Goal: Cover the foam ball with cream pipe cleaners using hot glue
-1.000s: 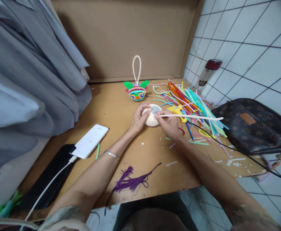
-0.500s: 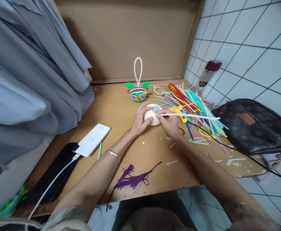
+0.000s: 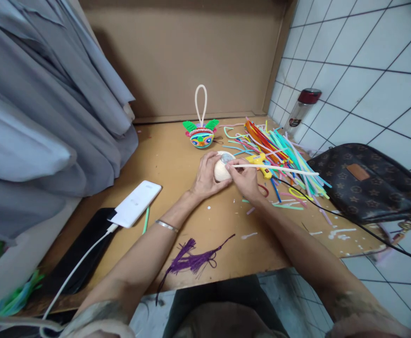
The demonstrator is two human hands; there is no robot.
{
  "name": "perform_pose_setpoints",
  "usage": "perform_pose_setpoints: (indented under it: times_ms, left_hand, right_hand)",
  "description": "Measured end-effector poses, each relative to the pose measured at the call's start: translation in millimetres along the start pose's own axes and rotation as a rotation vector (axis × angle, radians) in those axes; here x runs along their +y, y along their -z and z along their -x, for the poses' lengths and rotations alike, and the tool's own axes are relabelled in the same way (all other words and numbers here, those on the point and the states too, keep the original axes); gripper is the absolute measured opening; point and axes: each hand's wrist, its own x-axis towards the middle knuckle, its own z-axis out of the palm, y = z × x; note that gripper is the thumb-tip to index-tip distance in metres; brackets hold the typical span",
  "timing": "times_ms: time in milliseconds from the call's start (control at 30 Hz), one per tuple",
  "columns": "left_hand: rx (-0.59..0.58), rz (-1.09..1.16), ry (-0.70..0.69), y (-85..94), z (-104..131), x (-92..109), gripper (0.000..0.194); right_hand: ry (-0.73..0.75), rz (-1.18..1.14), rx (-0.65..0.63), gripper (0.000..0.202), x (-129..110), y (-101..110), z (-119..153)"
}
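Note:
A cream-coloured ball, wrapped in fuzzy stem with a greyish bare patch on top, rests in my left hand, whose fingers and thumb curve around its left side. My right hand pinches a cream pipe cleaner against the ball beside the bare patch. The pipe cleaner's free end sticks out to the right. Behind the ball stands a colourful animal-head ornament with green ears and a white loop. A yellow hot glue gun lies just right of my right hand.
Many coloured pipe cleaners lie in a pile at the right, near a bottle and a dark patterned bag. A black cord crosses the table's right side. Purple tassels lie in front; a white device with a cable is at left.
My left hand has shifted its grip, with the thumb now lower around the ball, which seems slightly turned. My right hand still pinches the pipe cleaner against it.

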Motion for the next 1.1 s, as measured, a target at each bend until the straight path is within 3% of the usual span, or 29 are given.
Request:
perform_pose_setpoints:
  times_ms: [300, 600, 867, 967, 1100]
  left_hand:
    - [0.085, -0.145, 0.198, -15.8, 4, 15, 0.090]
    - [0.118, -0.101, 0.187, -18.4, 4, 17, 0.078]
    - [0.223, 0.046, 0.104, -17.3, 1, 0, 0.069]
    - [0.201, 0.079, 0.169, -13.8, 1, -2, 0.072]
    - [0.186, 0.183, 0.375, -8.9, 0, -8, 0.086]
  right_hand:
    - [0.044, 0.069, 0.040, 0.016, -2, -5, 2]
    - [0.101, 0.097, 0.038, 0.017, 0, -8, 3]
    - [0.280, 0.280, -0.100, 0.021, 7, -2, 8]
    - [0.413, 0.381, -0.147, 0.025, 9, 0, 13]
    - [0.528, 0.565, -0.192, 0.027, 8, 4, 14]
